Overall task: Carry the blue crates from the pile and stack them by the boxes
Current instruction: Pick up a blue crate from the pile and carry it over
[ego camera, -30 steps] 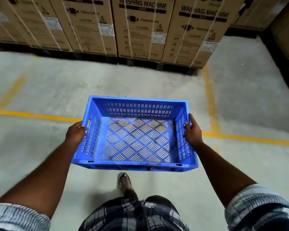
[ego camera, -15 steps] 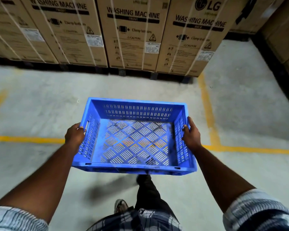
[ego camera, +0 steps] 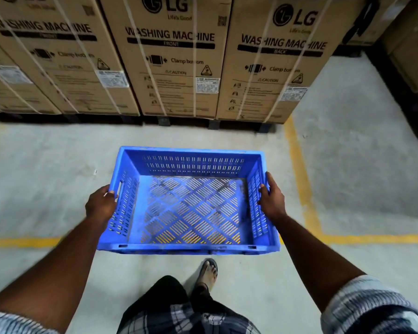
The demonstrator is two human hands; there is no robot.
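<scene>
An empty blue plastic crate [ego camera: 191, 208] with slotted walls and a lattice floor hangs level in front of me, above the concrete floor. My left hand [ego camera: 101, 205] grips its left short wall near the handle slot. My right hand [ego camera: 272, 200] grips the right short wall, fingers over the rim. A row of tall brown washing machine boxes [ego camera: 179, 59] stands just ahead, a short stretch of floor away from the crate's far edge. The pile of crates is out of view.
The boxes rest on dark pallets [ego camera: 164, 121]. Yellow floor lines [ego camera: 299, 179] run across under the crate and away along the right. More cartons [ego camera: 413, 44] stand at the far right. My sandalled foot [ego camera: 209, 273] is below the crate.
I have walked forward with the crate: the boxes are closer and larger, and the cross yellow line has slid from ahead of the crate to beneath it. Both grips are unchanged.
</scene>
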